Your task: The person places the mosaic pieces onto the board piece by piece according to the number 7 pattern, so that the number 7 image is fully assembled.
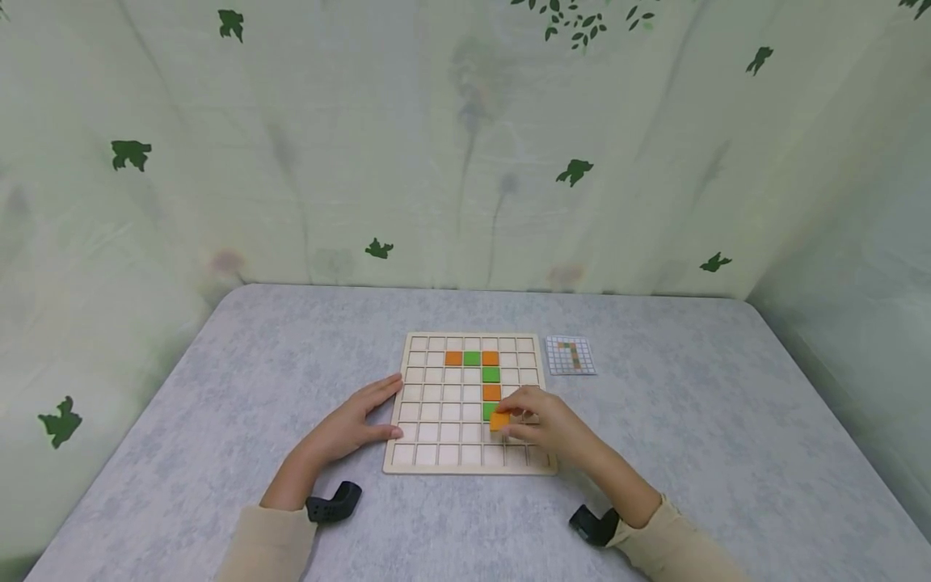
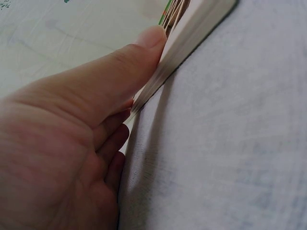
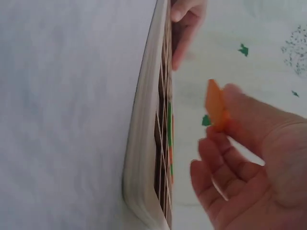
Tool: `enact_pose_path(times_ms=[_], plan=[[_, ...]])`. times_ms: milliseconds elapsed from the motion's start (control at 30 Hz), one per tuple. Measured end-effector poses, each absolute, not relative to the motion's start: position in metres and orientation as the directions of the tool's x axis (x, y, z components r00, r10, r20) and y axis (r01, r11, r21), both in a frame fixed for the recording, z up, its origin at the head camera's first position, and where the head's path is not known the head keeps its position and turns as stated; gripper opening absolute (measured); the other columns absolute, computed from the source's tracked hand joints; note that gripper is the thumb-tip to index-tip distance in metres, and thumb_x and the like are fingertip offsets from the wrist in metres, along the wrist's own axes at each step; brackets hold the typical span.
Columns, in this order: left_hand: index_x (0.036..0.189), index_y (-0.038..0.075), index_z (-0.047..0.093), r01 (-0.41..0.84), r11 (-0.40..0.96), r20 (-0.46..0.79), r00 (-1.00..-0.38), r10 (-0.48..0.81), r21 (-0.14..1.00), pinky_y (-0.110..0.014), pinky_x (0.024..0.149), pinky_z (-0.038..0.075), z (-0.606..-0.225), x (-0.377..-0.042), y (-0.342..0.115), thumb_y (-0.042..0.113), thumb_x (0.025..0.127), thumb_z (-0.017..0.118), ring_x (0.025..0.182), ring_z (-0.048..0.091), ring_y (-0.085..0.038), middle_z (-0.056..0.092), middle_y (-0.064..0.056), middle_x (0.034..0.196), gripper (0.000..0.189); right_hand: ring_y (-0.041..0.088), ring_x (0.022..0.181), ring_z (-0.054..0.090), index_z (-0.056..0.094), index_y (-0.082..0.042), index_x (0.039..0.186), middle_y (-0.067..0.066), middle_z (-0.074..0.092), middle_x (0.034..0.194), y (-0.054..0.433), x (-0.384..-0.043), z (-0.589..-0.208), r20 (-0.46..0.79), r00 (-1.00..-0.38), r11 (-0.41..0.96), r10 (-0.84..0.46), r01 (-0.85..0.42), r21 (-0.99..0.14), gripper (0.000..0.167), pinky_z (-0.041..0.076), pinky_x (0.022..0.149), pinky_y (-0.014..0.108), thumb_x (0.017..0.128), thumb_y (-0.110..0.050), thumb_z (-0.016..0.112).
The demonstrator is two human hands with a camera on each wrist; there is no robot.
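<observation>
A wooden grid board (image 1: 436, 457) lies on the table, with orange and green square tiles in some cells. Three tiles, orange, green (image 1: 472, 358) and orange, form a short row near the top; more run down from its right end. My right hand (image 1: 541, 416) pinches an orange tile (image 1: 499, 422) between thumb and fingers, above the board and overlapping the lowest green tile in the head view. In the right wrist view that tile (image 3: 216, 103) stands clear of the board's surface. At the board's left edge my left hand (image 1: 356, 420) rests with fingers spread, its thumb (image 2: 144, 48) against the rim.
A small pattern card (image 1: 570, 356) with a printed grid and coloured squares lies right of the board. Black wrist devices (image 1: 334, 503) sit at both wrists. A pale curtain with green leaf shapes (image 1: 131, 154) hangs behind the grey table (image 1: 291, 339).
</observation>
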State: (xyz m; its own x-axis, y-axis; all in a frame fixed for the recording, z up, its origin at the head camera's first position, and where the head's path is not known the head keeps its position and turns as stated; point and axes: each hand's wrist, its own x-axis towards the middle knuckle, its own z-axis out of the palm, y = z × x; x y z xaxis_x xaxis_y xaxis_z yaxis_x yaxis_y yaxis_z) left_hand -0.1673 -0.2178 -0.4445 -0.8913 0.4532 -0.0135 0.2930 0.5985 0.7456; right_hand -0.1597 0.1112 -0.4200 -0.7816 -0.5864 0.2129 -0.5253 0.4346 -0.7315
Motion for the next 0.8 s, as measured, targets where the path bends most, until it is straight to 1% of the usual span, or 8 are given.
enact_pose_path(times_ms=[233, 433, 567, 633, 700, 733, 800], plan=[[0.141, 0.004, 0.029, 0.292, 0.592, -0.013, -0.89, 0.456, 0.751, -0.053, 0.102, 0.016, -0.444, -0.167, -0.218, 0.035, 0.077, 0.069, 0.132, 0.014, -0.033, 0.021, -0.011, 0.146, 0.082, 0.008, 0.086, 0.052, 0.064, -0.012, 0.099, -0.008, 0.057, 0.095, 0.101, -0.158, -0.438, 0.153, -0.809, 0.517, -0.568, -0.495, -0.698, 0.021, 0.045, 0.076, 0.025, 0.08, -0.019, 0.069], [0.141, 0.004, 0.029, 0.291, 0.59, -0.014, -0.89, 0.456, 0.753, -0.052, 0.102, 0.016, -0.445, -0.168, -0.218, 0.036, 0.077, 0.069, 0.132, 0.014, -0.033, 0.021, -0.01, 0.146, 0.082, 0.009, 0.084, 0.049, 0.065, -0.013, 0.097, -0.007, 0.054, 0.095, 0.096, -0.156, -0.442, 0.153, -0.809, 0.538, -0.568, -0.505, -0.675, 0.021, 0.042, 0.073, 0.024, 0.078, -0.019, 0.071], [0.141, 0.004, 0.029, 0.289, 0.594, -0.017, -0.89, 0.455, 0.751, -0.052, 0.102, 0.016, -0.445, -0.168, -0.218, 0.036, 0.077, 0.069, 0.132, 0.014, -0.033, 0.021, -0.01, 0.146, 0.082, 0.011, 0.085, 0.049, 0.064, -0.013, 0.102, -0.006, 0.053, 0.099, 0.097, -0.154, -0.435, 0.118, -0.82, 0.558, -0.56, -0.479, -0.677, 0.024, 0.042, 0.072, 0.024, 0.08, -0.021, 0.07], [0.141, 0.005, 0.029, 0.281, 0.599, -0.025, -0.892, 0.451, 0.75, -0.052, 0.102, 0.016, -0.444, -0.168, -0.218, 0.036, 0.077, 0.069, 0.133, 0.014, -0.032, 0.021, -0.01, 0.146, 0.081, 0.013, 0.092, 0.051, 0.063, -0.01, 0.108, -0.004, 0.054, 0.104, 0.1, -0.154, -0.429, 0.107, -0.829, 0.569, -0.55, -0.465, -0.678, 0.028, 0.044, 0.076, 0.027, 0.082, -0.021, 0.067], [0.141, 0.007, 0.029, 0.265, 0.609, -0.038, -0.898, 0.438, 0.748, -0.051, 0.102, 0.016, -0.442, -0.167, -0.218, 0.037, 0.079, 0.068, 0.133, 0.014, -0.031, 0.021, -0.009, 0.147, 0.08, 0.016, 0.103, 0.05, 0.06, -0.01, 0.115, -0.001, 0.053, 0.114, 0.106, -0.154, -0.42, 0.11, -0.849, 0.594, -0.517, -0.448, -0.668, 0.033, 0.044, 0.083, 0.032, 0.085, -0.023, 0.064], [0.141, 0.007, 0.029, 0.257, 0.614, -0.043, -0.902, 0.43, 0.746, -0.051, 0.103, 0.016, -0.441, -0.166, -0.218, 0.039, 0.079, 0.067, 0.133, 0.014, -0.03, 0.021, -0.009, 0.147, 0.079, 0.019, 0.109, 0.048, 0.058, -0.009, 0.119, 0.001, 0.051, 0.119, 0.11, -0.154, -0.415, 0.126, -0.853, 0.607, -0.506, -0.456, -0.651, 0.036, 0.043, 0.087, 0.036, 0.086, -0.024, 0.062], [0.142, 0.008, 0.027, 0.24, 0.632, -0.052, -0.912, 0.407, 0.737, -0.049, 0.103, 0.016, -0.435, -0.166, -0.218, 0.04, 0.081, 0.065, 0.133, 0.014, -0.029, 0.02, -0.009, 0.147, 0.078, 0.025, 0.118, 0.041, 0.052, -0.008, 0.126, 0.007, 0.046, 0.129, 0.121, -0.157, -0.406, 0.191, -0.85, 0.643, -0.49, -0.501, -0.579, 0.043, 0.037, 0.093, 0.044, 0.087, -0.025, 0.061]])
